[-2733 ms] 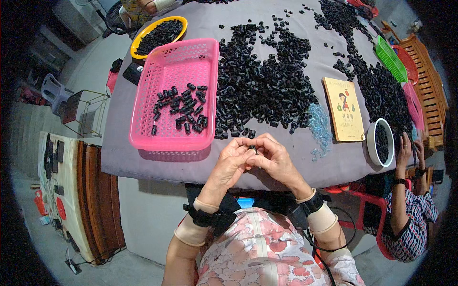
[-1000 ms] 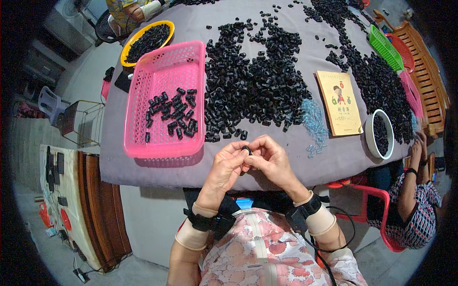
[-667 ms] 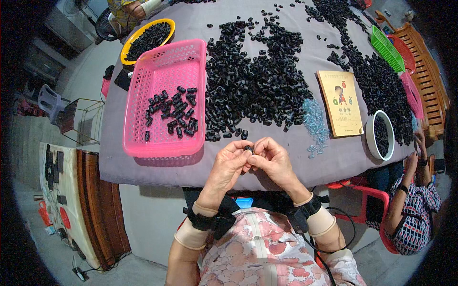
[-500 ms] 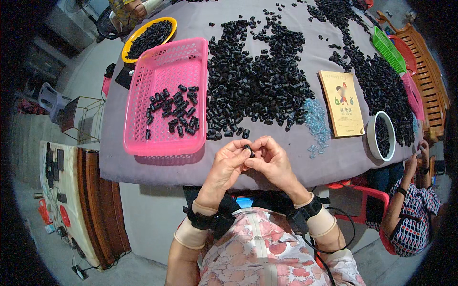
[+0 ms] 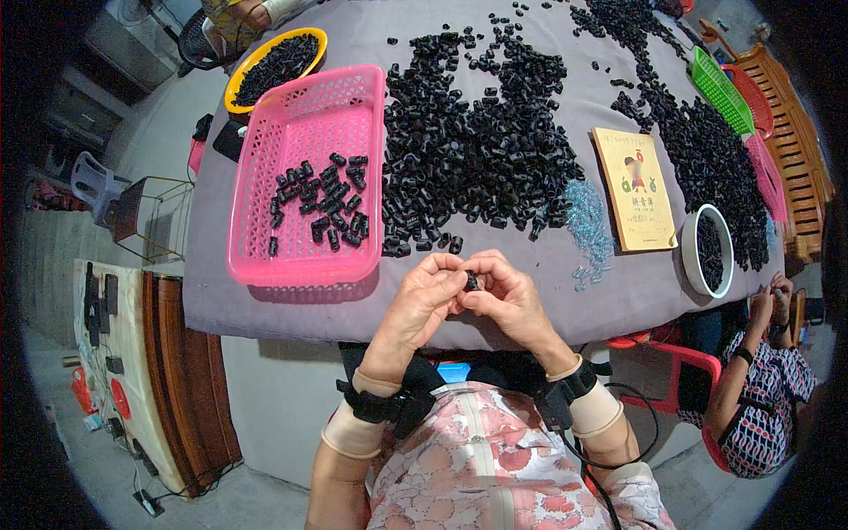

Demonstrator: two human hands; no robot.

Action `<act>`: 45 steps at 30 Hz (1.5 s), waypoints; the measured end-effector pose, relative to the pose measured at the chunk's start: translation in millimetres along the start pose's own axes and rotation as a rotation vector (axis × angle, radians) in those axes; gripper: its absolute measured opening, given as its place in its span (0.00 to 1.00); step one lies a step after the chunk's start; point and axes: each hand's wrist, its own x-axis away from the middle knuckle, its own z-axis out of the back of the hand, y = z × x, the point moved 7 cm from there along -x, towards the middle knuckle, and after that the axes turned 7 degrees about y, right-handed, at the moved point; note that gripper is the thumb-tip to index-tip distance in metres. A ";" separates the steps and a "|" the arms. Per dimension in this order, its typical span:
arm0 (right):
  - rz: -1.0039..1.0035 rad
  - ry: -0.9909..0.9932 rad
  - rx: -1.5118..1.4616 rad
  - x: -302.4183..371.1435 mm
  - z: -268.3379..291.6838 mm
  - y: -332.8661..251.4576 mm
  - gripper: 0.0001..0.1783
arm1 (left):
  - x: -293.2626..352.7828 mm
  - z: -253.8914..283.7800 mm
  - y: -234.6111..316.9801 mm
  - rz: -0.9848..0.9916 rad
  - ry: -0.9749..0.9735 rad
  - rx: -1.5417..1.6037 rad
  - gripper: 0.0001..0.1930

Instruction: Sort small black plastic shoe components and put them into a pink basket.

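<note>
In front of me, just past the table's near edge, both my hands meet over a small black plastic part [image 5: 471, 281]. My right hand [image 5: 510, 299] is closed, with the part pinched between thumb and bent fingers. Pressed against its left side are the thumb and fingertips of my left hand [image 5: 422, 296], also closed. My fingers cover much of the part. Beyond my hands spreads a big heap of similar black parts [image 5: 477, 150]. To the left, a pink basket [image 5: 309, 272] holds several of them. A pile of small clear bluish pieces [image 5: 587, 230] lies right of the heap.
A yellow booklet [image 5: 634, 190] and a white bowl of small dark pieces [image 5: 726, 256] are on the right. A yellow bowl [image 5: 235, 93] stands far left. More black parts [image 5: 715, 168] and a green basket [image 5: 720, 88] line the right side. Another person [image 5: 764, 380] sits at right.
The black part has shifted slightly to the right and turned between my fingers. My hands stay together in nearly the same place.
</note>
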 end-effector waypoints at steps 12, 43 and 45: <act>-0.045 0.007 -0.077 0.7 0.5 0.8 0.17 | -0.7 -6.9 0.5 -0.128 -0.007 0.003 0.14; -0.056 0.027 -0.090 1.5 -1.2 -1.7 0.12 | -2.0 -2.5 -6.9 -0.188 -0.043 0.087 0.14; -0.044 0.034 -0.071 2.1 -1.9 -4.3 0.12 | -1.4 -3.9 -7.0 -0.192 -0.052 0.082 0.15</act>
